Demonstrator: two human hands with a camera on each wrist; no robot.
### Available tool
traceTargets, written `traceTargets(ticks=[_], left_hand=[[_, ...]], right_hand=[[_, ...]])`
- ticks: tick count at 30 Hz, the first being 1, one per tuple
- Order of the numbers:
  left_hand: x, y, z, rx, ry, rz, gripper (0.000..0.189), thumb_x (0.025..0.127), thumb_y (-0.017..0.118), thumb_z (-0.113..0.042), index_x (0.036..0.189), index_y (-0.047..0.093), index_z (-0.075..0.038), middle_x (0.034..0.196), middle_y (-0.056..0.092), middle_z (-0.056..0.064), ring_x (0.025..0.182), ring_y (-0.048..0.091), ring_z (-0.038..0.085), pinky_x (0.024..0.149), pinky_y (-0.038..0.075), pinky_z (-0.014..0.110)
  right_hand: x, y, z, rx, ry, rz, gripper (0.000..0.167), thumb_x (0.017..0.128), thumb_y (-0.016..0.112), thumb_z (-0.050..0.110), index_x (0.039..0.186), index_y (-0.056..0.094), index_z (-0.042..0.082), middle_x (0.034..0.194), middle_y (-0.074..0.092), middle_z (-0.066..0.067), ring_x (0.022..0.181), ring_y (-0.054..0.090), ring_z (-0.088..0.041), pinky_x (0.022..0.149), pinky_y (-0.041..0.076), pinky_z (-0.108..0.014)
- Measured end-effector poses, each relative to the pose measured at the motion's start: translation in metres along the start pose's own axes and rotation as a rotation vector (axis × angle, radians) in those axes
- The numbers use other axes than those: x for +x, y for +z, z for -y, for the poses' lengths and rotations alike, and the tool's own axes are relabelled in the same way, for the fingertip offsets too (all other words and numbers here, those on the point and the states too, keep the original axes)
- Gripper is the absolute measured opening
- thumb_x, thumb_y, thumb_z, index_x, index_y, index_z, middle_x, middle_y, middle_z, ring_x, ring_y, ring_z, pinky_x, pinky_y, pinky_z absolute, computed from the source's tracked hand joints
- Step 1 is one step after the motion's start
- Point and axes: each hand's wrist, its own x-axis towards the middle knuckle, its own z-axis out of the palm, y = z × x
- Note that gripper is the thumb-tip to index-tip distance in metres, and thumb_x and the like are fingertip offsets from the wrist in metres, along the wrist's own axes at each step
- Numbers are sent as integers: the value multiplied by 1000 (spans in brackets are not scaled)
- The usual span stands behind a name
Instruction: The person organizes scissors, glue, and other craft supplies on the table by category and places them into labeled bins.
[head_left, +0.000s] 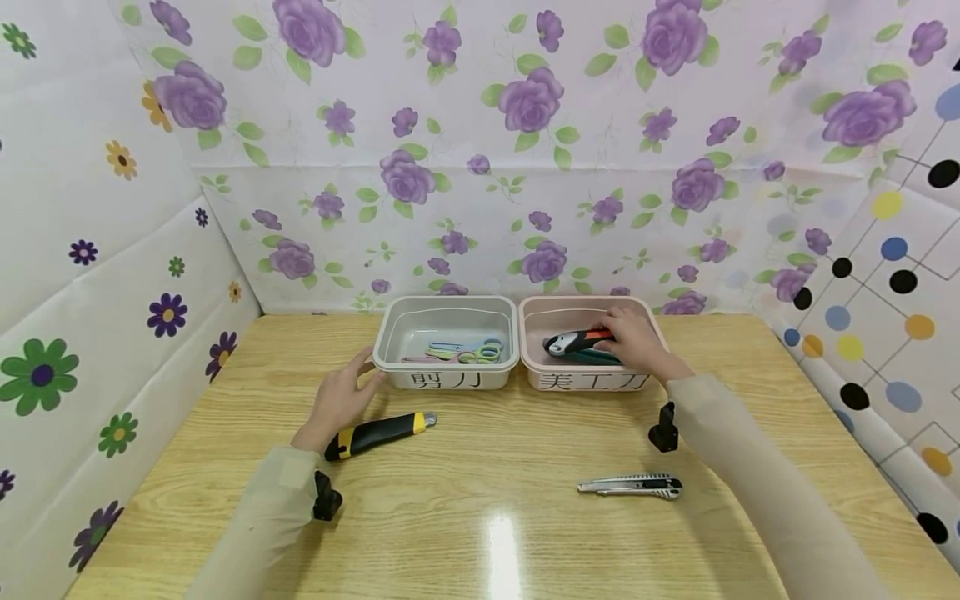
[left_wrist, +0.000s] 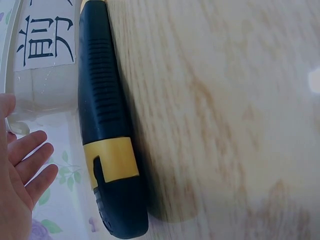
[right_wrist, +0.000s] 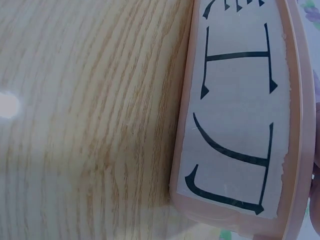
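My right hand reaches over the pink bin and grips a black-and-red utility knife by its handle end. A dark green handle lies beneath it in the bin. At the left corner of the white bin, my left hand has its fingertips right at the rim, with the fingers fairly straight. A black-and-yellow utility knife lies on the table beside that hand; the left wrist view shows its ribbed grip close up. The right wrist view mostly shows the pink bin's label, with the fingers largely hidden.
Several pairs of scissors lie inside the white bin. A silver box cutter rests on the wooden table at the right front, near my right forearm. Flowered cloth stands behind the bins.
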Motion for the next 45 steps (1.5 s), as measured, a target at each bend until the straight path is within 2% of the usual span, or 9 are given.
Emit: traceTargets(ticks=[3, 6, 13, 21, 26, 31, 37, 40, 45], left_hand=[[0, 0, 0, 6, 11, -12, 55, 92, 53, -32, 138, 37, -6, 116, 59, 19, 42, 46, 17, 57, 39, 34], [0, 0, 0, 7, 13, -14, 55, 92, 54, -31, 138, 37, -6, 116, 59, 19, 45, 50, 20, 59, 40, 35], [0, 0, 0, 1, 1, -4, 55, 92, 53, -30, 138, 37, -5, 117, 59, 19, 38, 35, 12, 55, 37, 31], [0, 0, -1, 7, 2, -5, 55, 92, 53, -31, 138, 37, -6, 117, 59, 19, 37, 36, 12, 53, 37, 30], [0, 0, -1, -3, -11, 5, 56, 92, 53, -31, 139, 36, -6, 117, 58, 19, 37, 30, 12, 49, 34, 30], [0, 1, 0, 2, -20, 10, 56, 92, 53, -32, 139, 35, -7, 119, 58, 18, 39, 32, 13, 55, 36, 33], [0, 2, 1, -2, -19, 7, 56, 92, 53, -32, 140, 35, -8, 119, 58, 18, 39, 33, 14, 54, 36, 31], [0, 2, 0, -8, -16, 2, 56, 92, 53, -32, 139, 35, -9, 118, 58, 18, 38, 32, 13, 52, 35, 30], [0, 1, 0, 2, -15, -1, 56, 92, 53, -31, 139, 36, -7, 118, 58, 18, 38, 35, 13, 55, 37, 32]], right_hand=[[1, 0, 0, -1, 2, 14, 25, 83, 67, 17, 103, 64, 3, 98, 55, -13, 88, 48, -30, 78, 36, -45], [3, 1, -1, -11, -7, 19, 25, 81, 68, 16, 102, 64, 2, 97, 56, -14, 88, 50, -31, 79, 37, -46], [6, 3, -3, -5, -10, 41, 27, 79, 70, 16, 101, 65, 1, 96, 57, -15, 86, 52, -30, 77, 39, -45], [11, 0, -7, 70, -19, 61, 26, 74, 75, 15, 94, 68, 0, 86, 63, -9, 74, 55, -21, 68, 42, -38], [13, 1, -13, 91, -11, 65, 21, 73, 76, 15, 89, 70, 4, 81, 64, -5, 70, 54, -16, 65, 43, -34], [14, 1, -16, 102, -14, 63, 18, 73, 76, 14, 87, 70, 5, 79, 64, -3, 69, 54, -16, 64, 42, -35], [14, -5, -14, 124, 3, -8, 22, 76, 74, 14, 93, 69, 1, 91, 66, -11, 81, 58, -24, 73, 45, -40], [14, -11, -11, 145, -27, -55, 29, 77, 73, 14, 100, 66, -2, 99, 63, -17, 87, 57, -29, 76, 46, -43], [12, -22, -4, 174, -79, -57, 33, 78, 72, 16, 105, 65, -2, 99, 61, -18, 86, 57, -29, 74, 47, -42]])
